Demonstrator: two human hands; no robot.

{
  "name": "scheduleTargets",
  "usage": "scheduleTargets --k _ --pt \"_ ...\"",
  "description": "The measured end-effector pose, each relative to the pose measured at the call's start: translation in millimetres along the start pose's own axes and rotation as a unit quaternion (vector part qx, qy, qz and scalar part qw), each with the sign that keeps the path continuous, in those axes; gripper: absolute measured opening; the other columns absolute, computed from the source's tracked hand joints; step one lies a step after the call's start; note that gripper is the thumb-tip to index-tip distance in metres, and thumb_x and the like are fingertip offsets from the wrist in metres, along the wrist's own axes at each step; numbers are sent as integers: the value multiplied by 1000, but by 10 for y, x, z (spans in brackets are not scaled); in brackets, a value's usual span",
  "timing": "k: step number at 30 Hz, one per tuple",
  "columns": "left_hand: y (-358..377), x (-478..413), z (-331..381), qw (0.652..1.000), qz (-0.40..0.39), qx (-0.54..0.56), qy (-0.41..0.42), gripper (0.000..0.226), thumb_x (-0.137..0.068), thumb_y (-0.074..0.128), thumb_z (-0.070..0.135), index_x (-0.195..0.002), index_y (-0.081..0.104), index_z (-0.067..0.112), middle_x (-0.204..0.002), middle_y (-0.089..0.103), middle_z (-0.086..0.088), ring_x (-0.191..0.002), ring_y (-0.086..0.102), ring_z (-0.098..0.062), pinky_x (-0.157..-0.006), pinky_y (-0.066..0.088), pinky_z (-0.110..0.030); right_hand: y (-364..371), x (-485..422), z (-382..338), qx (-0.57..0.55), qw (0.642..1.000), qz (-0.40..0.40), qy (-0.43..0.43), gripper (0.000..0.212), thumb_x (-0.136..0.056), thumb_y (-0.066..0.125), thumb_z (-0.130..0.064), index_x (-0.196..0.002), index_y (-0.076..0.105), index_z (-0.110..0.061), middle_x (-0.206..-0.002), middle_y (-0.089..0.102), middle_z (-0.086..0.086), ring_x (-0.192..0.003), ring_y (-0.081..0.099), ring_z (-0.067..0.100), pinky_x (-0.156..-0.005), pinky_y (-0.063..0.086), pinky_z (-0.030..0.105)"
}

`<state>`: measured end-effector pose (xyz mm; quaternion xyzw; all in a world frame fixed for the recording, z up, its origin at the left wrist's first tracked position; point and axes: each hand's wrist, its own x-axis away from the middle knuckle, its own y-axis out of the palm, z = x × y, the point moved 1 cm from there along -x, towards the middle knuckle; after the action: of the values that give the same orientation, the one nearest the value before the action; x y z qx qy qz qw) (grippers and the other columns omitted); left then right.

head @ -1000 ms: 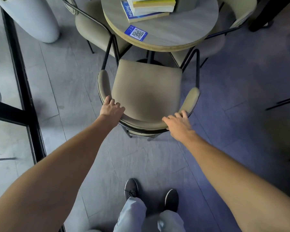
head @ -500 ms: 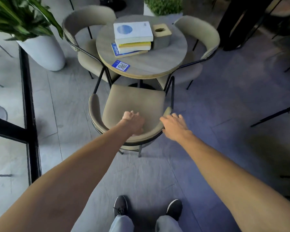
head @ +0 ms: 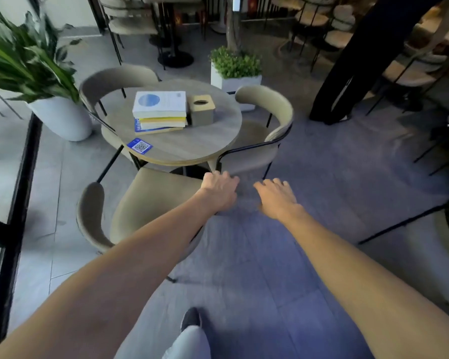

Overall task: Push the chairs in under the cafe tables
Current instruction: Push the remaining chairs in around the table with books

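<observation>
A round wooden cafe table (head: pixel 192 146) has three beige chairs with black frames around it. The near chair (head: pixel 153 200) has its seat front tucked under the table edge; its curved backrest (head: pixel 88 216) wraps toward me. My left hand (head: pixel 219 189) hovers with curled fingers over that chair's right end, beside the black frame of the right chair (head: pixel 252 156); whether it grips anything is hidden. To its right, my right hand (head: pixel 276 195) is above the floor with fingers spread, touching nothing. A third chair (head: pixel 114 79) sits at the table's far left.
Stacked books (head: pixel 160 110), a tissue box (head: pixel 201 110) and a QR sticker (head: pixel 139 146) lie on the table. A big potted plant (head: pixel 62 117) and a black window frame (head: pixel 18 177) stand left. A small planter (head: pixel 235 81) and a person's dark legs (head: pixel 347 73) are behind.
Both hands have left the near chair's backrest and shifted right toward the right chair. My view has lifted and turned right, now showing the whole table.
</observation>
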<state>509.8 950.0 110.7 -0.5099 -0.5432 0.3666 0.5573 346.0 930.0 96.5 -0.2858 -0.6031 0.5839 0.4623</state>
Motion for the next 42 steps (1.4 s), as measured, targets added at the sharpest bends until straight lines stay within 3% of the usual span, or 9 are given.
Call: scheduleTargets --k 4,8,15,22,28,33,42 --pt "-157 -695 203 1000 -1 2 -16 38 -99 44 38 -132 49 20 -129 54 -9 -117 54 -32 -79 41 -39 -20 -440 529 8 1000 -1 -8 45 -88 59 -16 -131 50 -18 -127 56 8 -119 48 30 -94 37 40" --pt "-339 -1585 336 1000 1 -2 -26 37 -99 44 38 -132 49 20 -130 53 -9 -118 53 -31 -85 42 -40 -119 -1141 1088 18 1000 12 -20 39 -91 58 -24 -128 52 -16 -128 56 10 -122 48 32 -96 37 42" --pt "-898 -3053 406 998 12 42 -42 35 -98 45 31 -130 51 19 -128 55 -10 -118 55 -33 -87 44 -40 -475 -2310 2053 47 997 12 -60 46 -88 63 -27 -132 50 -18 -131 55 8 -123 49 31 -97 39 42" --pt "-1187 -4465 474 996 7 37 -78 34 -98 45 31 -129 52 20 -126 57 -9 -115 58 -33 -84 44 -41 -631 -3566 2973 61 992 18 -109 37 -88 59 -18 -125 53 -17 -126 57 8 -120 50 30 -96 40 42" --pt "-1289 -5516 557 981 -6 73 -179 35 -98 43 29 -130 53 23 -127 58 -6 -114 59 -31 -81 43 -40 -748 -4723 3651 66 977 31 -199 34 -89 54 -12 -123 54 -17 -124 57 10 -119 51 33 -96 39 43" --pt "-1305 -5978 604 961 -21 104 -255 33 -97 45 25 -128 54 22 -123 60 -5 -111 62 -29 -78 43 -37 -852 -5509 3927 99 951 25 -292 33 -90 59 -14 -122 53 -19 -125 56 10 -119 49 33 -94 38 43" --pt "-1053 -6823 264 913 -27 132 -385 29 -97 44 25 -122 58 21 -121 60 -3 -109 61 -29 -72 37 -35 -915 -6864 3825 170 892 18 -418 49 -90 61 -17 -136 46 -22 -134 50 9 -127 44 31 -101 36 42"
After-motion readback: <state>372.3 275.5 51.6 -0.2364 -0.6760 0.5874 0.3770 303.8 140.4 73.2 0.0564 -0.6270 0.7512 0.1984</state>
